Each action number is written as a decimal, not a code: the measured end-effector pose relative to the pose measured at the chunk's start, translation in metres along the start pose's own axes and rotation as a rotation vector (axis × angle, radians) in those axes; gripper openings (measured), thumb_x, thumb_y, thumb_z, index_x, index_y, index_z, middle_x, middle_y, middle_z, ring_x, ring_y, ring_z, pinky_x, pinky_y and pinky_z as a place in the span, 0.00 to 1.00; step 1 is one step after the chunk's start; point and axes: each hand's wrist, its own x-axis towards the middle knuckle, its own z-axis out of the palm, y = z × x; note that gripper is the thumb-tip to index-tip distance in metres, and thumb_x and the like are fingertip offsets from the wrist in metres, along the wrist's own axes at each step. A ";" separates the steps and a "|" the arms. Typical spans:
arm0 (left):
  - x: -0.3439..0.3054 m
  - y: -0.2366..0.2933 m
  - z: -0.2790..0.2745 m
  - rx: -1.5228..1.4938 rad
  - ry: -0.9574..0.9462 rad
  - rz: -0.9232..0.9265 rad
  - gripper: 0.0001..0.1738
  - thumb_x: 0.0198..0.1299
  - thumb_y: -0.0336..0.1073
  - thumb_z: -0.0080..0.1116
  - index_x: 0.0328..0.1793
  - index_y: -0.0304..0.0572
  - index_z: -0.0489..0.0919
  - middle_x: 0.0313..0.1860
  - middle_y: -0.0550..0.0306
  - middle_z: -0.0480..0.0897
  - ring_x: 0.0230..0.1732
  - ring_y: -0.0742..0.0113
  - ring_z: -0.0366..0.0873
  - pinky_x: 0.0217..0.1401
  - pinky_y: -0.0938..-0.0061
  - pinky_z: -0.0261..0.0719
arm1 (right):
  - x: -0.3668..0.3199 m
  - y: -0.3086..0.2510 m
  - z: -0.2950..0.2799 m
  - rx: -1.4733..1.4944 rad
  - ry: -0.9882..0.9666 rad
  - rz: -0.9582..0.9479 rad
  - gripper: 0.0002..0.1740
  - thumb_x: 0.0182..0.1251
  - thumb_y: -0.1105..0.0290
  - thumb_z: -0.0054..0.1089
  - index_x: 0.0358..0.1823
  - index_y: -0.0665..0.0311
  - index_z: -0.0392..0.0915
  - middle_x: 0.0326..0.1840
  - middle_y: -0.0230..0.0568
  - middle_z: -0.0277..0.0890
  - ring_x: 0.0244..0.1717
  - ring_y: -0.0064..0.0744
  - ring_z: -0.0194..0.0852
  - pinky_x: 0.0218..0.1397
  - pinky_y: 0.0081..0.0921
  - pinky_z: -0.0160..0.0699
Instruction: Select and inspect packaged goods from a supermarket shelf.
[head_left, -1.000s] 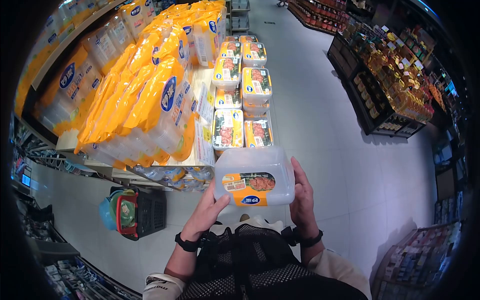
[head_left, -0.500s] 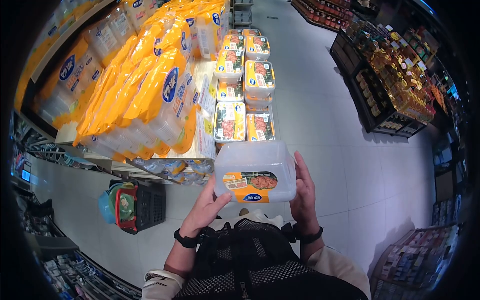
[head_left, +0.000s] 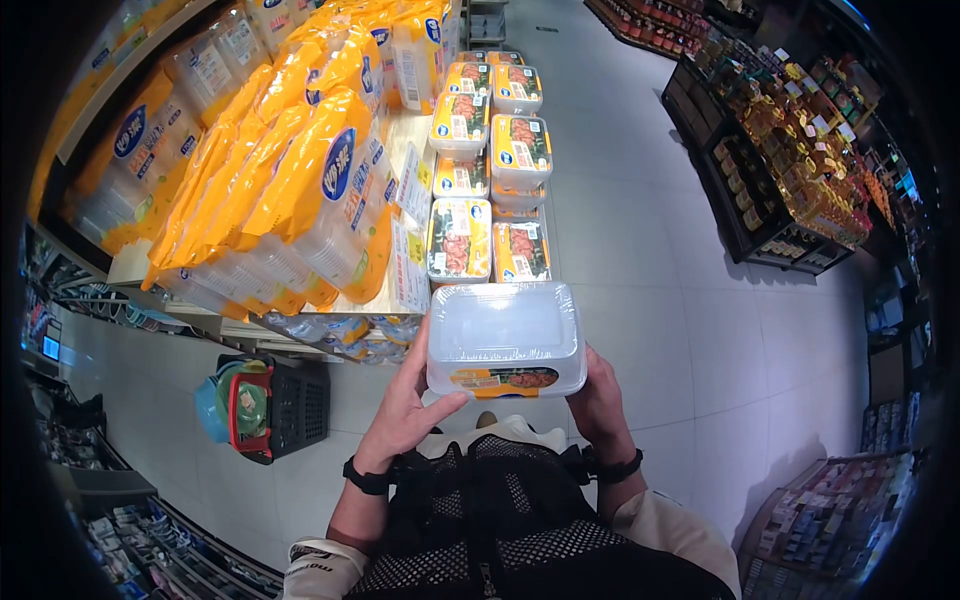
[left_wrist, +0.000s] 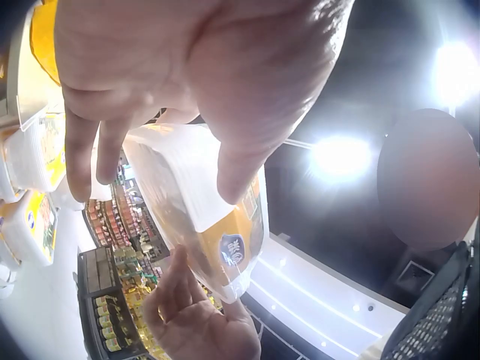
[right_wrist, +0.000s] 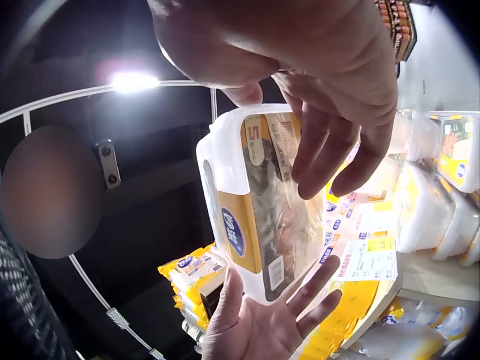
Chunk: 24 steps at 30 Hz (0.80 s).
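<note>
Between the person's two hands, held up in front of the chest, sits a clear plastic container pack [head_left: 505, 335] with an orange label on its near side. Its broad clear face is turned up toward the head camera. The left hand [head_left: 410, 405] supports its left end, with the fingers nearly straight along the side and the thumb laid over the near lower edge. The right hand [head_left: 600, 400] presses the right end with almost straight fingers, and in the right wrist view they lie across the label. Neither hand is clenched: the pack is carried between two flattish palms.

Just beyond the pack, more packs of the same kind [head_left: 458, 240] are stacked in rows on a display shelf [head_left: 400, 150]. To their left stand larger bundles in yellow wrap [head_left: 300, 180]. Below the shelf, a black shopping basket [head_left: 280, 410] with a red handle stands on the pale tiled floor [head_left: 650, 250]. Across the aisle to the right are dark racks of bottles [head_left: 790, 150]. Each wrist wears a black band, and a black mesh vest [head_left: 490, 520] fills the lower edge.
</note>
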 end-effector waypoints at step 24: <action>-0.001 -0.008 -0.007 -0.168 0.123 -0.055 0.51 0.62 0.48 0.72 0.82 0.30 0.58 0.76 0.49 0.68 0.76 0.62 0.64 0.80 0.63 0.59 | -0.003 0.006 -0.014 -0.289 -0.131 -0.055 0.33 0.78 0.56 0.56 0.75 0.71 0.67 0.68 0.42 0.75 0.69 0.31 0.70 0.74 0.33 0.66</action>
